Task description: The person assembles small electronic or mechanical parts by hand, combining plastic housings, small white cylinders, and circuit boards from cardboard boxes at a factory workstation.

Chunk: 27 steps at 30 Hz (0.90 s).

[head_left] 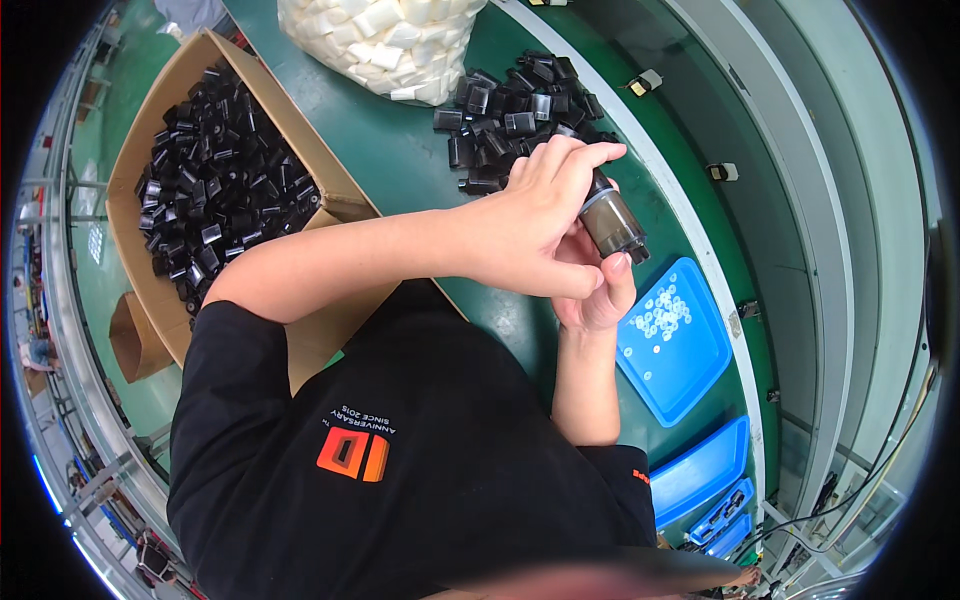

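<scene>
Both my hands meet at a small cylinder [612, 222] with a translucent grey-brown body and black ends, tilted over the green table. My left hand [530, 225] reaches across from the left, its fingers bent over the cylinder's upper end and its thumb lower down. From below, my right hand [598, 300] grips the cylinder, with the thumb near its lower black end. My left hand partly hides the cylinder and the right fingers. Just beyond lies a heap of short black plastic pieces [490, 130]. Small white rings [663, 312] lie in a blue tray [700, 365] beside my right hand.
An open cardboard box [345, 203] full of black pieces [215, 180] stands at left. At the far side sits a clear bag of cream-white pieces [385, 35]. More blue trays [705, 465] line the right, inside the table's curved pale edge [690, 215].
</scene>
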Available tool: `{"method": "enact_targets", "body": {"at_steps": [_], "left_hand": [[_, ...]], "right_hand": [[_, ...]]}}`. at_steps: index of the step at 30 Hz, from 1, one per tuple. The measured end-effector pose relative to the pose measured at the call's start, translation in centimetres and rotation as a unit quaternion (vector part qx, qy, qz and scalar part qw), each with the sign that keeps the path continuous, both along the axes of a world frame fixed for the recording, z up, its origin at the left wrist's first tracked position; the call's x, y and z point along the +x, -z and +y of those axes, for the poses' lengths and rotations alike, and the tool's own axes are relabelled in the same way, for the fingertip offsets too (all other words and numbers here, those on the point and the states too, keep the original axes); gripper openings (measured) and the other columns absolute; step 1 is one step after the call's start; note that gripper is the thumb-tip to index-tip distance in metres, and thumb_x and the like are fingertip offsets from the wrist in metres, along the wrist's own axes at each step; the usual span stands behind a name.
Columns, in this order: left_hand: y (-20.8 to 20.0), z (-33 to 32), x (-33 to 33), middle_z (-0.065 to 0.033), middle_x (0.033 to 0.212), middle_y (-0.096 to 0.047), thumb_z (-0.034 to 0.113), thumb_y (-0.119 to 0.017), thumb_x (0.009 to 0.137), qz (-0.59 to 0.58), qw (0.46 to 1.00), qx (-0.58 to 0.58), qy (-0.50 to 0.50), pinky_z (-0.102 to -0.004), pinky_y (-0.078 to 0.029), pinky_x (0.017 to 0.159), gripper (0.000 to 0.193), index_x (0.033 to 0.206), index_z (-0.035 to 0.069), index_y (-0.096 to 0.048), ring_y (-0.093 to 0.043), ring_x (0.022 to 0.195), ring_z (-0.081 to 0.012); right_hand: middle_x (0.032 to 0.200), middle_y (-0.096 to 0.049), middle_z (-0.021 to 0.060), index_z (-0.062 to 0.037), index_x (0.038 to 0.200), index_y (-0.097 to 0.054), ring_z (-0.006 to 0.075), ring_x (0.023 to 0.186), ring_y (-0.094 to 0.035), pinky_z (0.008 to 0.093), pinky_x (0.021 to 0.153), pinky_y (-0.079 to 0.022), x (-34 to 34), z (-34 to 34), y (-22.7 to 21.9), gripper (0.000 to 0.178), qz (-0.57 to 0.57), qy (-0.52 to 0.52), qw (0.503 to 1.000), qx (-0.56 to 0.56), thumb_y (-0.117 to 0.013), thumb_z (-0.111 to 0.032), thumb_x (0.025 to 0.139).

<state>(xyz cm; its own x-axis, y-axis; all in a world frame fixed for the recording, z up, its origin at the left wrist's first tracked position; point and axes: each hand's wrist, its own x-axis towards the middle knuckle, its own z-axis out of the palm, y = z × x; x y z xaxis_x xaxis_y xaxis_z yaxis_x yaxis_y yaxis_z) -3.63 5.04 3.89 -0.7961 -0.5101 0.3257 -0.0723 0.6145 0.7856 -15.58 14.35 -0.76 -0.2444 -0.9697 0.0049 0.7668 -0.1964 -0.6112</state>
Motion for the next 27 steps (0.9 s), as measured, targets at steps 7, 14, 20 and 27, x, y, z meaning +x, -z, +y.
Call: {"method": "enact_targets", "body": {"at_steps": [7,14,20,27], "left_hand": [[0.4,0.1,0.0,-0.0237,0.121,-0.038,0.032,-0.070,0.063,0.013,0.997,-0.073,-0.001,-0.0491,-0.032,0.098,0.094,0.142,0.000,-0.029,-0.042,0.112,-0.0399],[0.2,0.1,0.0,-0.0215,0.122,-0.041,0.019,-0.071,0.063,0.007,0.999,-0.051,0.007,-0.0477,-0.031,0.101,0.092,0.143,0.003,-0.027,-0.041,0.117,-0.0398],[0.3,-0.6,0.3,-0.0211,0.124,-0.040,0.017,-0.068,0.063,0.035,0.999,-0.025,0.026,-0.0461,-0.030,0.102,0.094,0.145,0.002,-0.025,-0.041,0.118,-0.0382],[0.1,-2.0,1.2,-0.0279,0.138,-0.036,0.032,-0.071,0.073,-0.029,0.993,-0.110,0.010,-0.0510,-0.027,0.107,0.101,0.148,-0.007,-0.017,-0.036,0.130,-0.0429]], "right_hand": [[0.118,-0.055,0.0138,0.0004,0.138,-0.040,0.0221,0.104,-0.056,0.0344,0.094,-0.047,1.1,0.2,-1.5,0.087,-0.012,0.025,0.999,0.016,-0.081,-0.033,0.068],[0.122,-0.056,0.0151,-0.0018,0.133,-0.043,0.0248,0.116,-0.056,0.0367,0.100,-0.047,0.9,0.1,-0.7,0.081,-0.012,0.024,0.999,0.031,-0.082,-0.030,0.067],[0.123,-0.057,0.0129,-0.0018,0.129,-0.047,0.0252,0.115,-0.058,0.0392,0.104,-0.044,0.9,-0.7,0.4,0.072,-0.023,0.027,0.999,-0.022,-0.082,-0.018,0.068],[0.120,-0.057,0.0126,0.0001,0.130,-0.048,0.0187,0.093,-0.058,0.0308,0.080,-0.048,-2.1,-1.8,0.0,0.068,-0.030,0.004,0.998,-0.057,-0.079,-0.015,0.072]]}}
